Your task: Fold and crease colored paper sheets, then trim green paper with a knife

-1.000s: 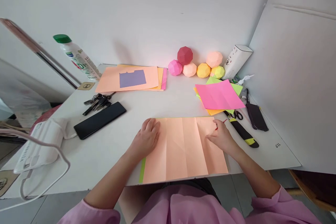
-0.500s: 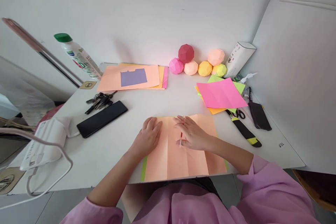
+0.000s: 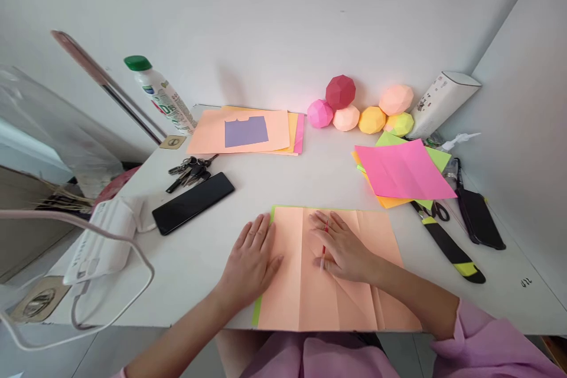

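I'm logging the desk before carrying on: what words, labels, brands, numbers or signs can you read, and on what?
No text reads with certainty.
Bottle: label print, too small and blurred.
White power block: lettering along its edge, too blurred.
Table: short dark mark near the right edge, unclear.
White carton: dark marks, too small to tell if they are letters.

Blk phone (image 3: 194, 204) nr keys (image 3: 195, 173), btl (image 3: 165, 98) behind
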The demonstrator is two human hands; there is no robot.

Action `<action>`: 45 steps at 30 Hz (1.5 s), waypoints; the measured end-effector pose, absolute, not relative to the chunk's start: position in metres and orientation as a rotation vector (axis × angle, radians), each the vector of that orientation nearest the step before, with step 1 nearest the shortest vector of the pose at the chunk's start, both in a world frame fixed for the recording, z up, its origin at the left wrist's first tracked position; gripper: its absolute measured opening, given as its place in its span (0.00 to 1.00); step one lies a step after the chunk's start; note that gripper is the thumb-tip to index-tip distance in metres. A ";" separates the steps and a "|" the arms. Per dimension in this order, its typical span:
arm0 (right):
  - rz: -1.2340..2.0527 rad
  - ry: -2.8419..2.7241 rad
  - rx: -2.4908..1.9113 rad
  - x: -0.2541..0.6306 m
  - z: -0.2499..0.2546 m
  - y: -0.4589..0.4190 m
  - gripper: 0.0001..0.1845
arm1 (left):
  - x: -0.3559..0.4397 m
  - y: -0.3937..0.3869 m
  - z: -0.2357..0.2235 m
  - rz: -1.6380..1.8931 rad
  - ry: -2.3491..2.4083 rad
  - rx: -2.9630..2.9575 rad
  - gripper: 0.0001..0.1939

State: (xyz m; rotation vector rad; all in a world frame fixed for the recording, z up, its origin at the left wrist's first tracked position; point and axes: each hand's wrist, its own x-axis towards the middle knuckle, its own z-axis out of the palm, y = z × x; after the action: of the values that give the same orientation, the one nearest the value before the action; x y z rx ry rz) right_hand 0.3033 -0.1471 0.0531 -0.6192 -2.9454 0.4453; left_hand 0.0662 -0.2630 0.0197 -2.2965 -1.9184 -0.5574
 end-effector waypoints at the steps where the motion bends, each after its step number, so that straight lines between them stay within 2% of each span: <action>1: 0.435 -2.944 -0.612 0.303 0.053 -0.147 0.26 | 0.068 -0.266 0.020 -0.526 -1.905 -2.303 0.30; 7: 0.380 -2.939 -0.590 0.302 0.051 -0.149 0.25 | 0.069 -0.268 0.024 -0.510 -1.916 -2.326 0.35; 26: 0.392 -2.937 -0.600 0.289 0.050 -0.155 0.27 | 0.068 -0.268 0.027 -0.506 -1.921 -2.330 0.37; 39: 0.387 -2.896 -0.621 0.290 0.051 -0.153 0.25 | 0.063 -0.268 0.027 -0.434 -1.897 -2.340 0.37; 45: 0.341 -2.878 -0.708 0.290 0.053 -0.148 0.30 | 0.061 -0.267 0.028 -0.441 -1.898 -2.365 0.36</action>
State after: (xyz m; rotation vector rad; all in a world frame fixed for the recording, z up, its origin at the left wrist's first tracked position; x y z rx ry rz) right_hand 0.2901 -0.1483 0.0528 -0.7076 -2.8778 0.3407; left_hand 0.0610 -0.2668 0.0281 -2.3651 -1.8985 -0.4414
